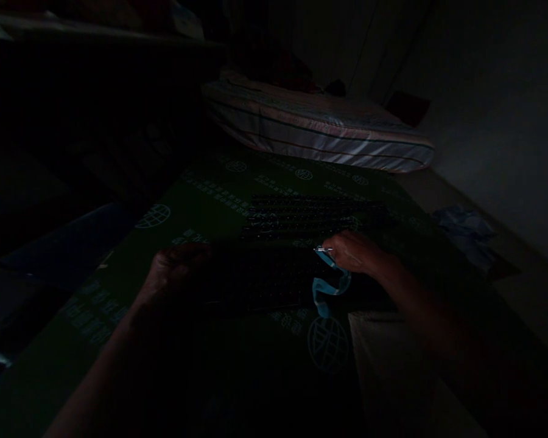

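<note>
A black keyboard-like panel (265,283) with rows of small keys lies across the green surface, very dim. At its left end is my left hand (178,261), fingers curled in against the panel's edge; the fingertips are lost in shadow. My right hand (349,250) is closed over the panel's right part. It pinches a thin, shiny metal piece (323,249), too small to name exactly. A light blue ribbon (331,286) hangs from there in a loose curve onto the panel and green surface. Behind lies a second black panel (310,216) with long parallel rows.
The green board (201,201) carries pale printed writing and globe marks. A pale flat piece (379,347) lies near my right forearm. Beyond is a mattress with a striped cover (319,131). Crumpled cloth (463,228) lies on the floor to the right.
</note>
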Available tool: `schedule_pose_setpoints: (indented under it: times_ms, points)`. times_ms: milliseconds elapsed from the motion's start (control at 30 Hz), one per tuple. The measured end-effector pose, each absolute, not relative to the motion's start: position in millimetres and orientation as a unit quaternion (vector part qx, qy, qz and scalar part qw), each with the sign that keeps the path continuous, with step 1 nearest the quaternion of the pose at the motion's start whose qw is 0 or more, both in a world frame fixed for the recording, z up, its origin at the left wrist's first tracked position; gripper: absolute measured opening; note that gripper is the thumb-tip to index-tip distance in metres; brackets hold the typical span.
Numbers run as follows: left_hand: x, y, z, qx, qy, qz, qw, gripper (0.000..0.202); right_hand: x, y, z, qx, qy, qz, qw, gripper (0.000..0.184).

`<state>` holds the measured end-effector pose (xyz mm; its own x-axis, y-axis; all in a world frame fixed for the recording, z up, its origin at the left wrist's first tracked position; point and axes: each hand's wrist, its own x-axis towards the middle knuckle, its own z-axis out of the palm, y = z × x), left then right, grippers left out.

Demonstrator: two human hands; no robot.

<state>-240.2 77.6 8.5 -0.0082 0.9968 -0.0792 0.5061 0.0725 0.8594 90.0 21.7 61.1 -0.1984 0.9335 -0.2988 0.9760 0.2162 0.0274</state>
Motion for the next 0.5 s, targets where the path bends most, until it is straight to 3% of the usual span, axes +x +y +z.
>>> schedule_pose_setpoints:
  times_ms: [100,500]
  points:
    - [-243.4,80.1,7.4,0.578,0.615,0.325,0.428,0.043,90.2,21.3,61.7,0.618,0.773,-0.077,0.124,0.022]
    - [-241.4,80.6,7.7,0.569,0.631,0.328,0.413,0.038,94.8,18.4,62.6,0.618,0.770,-0.099,0.128,0.020]
